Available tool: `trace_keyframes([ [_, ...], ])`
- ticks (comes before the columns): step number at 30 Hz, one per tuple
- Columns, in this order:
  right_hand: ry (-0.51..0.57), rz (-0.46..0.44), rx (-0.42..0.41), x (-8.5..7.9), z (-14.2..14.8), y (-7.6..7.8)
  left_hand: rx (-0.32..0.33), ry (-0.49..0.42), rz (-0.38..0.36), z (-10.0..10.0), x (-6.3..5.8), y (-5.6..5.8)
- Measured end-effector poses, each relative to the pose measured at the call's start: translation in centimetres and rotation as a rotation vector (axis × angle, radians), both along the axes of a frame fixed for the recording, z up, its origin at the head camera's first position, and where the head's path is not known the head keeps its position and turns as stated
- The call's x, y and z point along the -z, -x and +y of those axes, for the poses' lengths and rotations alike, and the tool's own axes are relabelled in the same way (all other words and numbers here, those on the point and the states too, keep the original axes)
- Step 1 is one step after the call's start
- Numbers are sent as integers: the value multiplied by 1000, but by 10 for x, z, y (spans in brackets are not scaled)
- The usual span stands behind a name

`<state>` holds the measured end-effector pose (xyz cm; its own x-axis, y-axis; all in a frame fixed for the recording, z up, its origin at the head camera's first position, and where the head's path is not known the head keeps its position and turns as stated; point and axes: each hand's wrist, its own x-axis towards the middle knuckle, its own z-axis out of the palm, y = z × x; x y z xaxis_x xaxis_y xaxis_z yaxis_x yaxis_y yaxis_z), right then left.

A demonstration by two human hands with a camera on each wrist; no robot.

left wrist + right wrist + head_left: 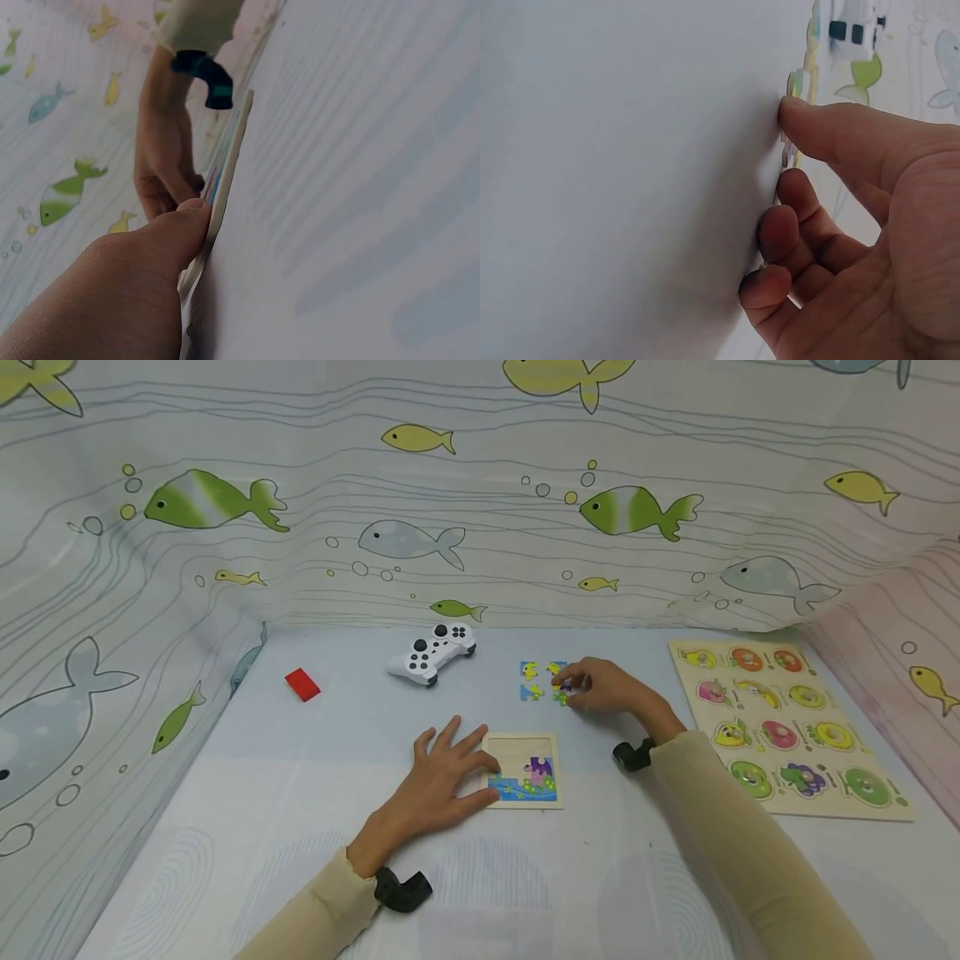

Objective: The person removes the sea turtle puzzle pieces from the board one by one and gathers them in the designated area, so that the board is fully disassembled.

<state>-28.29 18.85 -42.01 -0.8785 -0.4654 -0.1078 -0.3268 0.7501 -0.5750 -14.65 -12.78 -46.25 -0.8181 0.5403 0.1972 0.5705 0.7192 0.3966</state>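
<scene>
A small square wooden jigsaw tray [521, 807] lies in front of me, with joined puzzle pieces [525, 787] along its bottom and lower right; bare wood shows in its upper part. My left hand [442, 781] rests at the tray's left side, fingers spread. In the left wrist view its thumb [196, 214] lies on the tray's edge. Beyond the tray, several loose jigsaw pieces [529, 671] lie grouped. My right hand [603, 685] reaches over the right-hand ones and pinches a jigsaw piece [561, 690] with thumb and curled fingers; the hand partly covers it.
A white game controller [433, 653] lies behind the tray to the left, and a red rectangular block [303, 685] farther left. On the right is a large wooden fruit puzzle board [697, 710], beside my right forearm. A fish-patterned sheet [495, 493] rises at the back.
</scene>
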Motion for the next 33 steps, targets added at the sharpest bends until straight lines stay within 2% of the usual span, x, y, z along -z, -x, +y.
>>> trace_keyframes([
  [8,39,29,14,-2,3,-4,11,7,12,1,-3,2],
  [14,107,49,-28,-2,8,-12,10,0,18,2,-6,3],
  [22,163,0,-77,1,4,-37,2,14,7,1,-4,1],
  [33,146,-47,-191,-1,-15,-65,-5,31,5,1,-2,2],
])
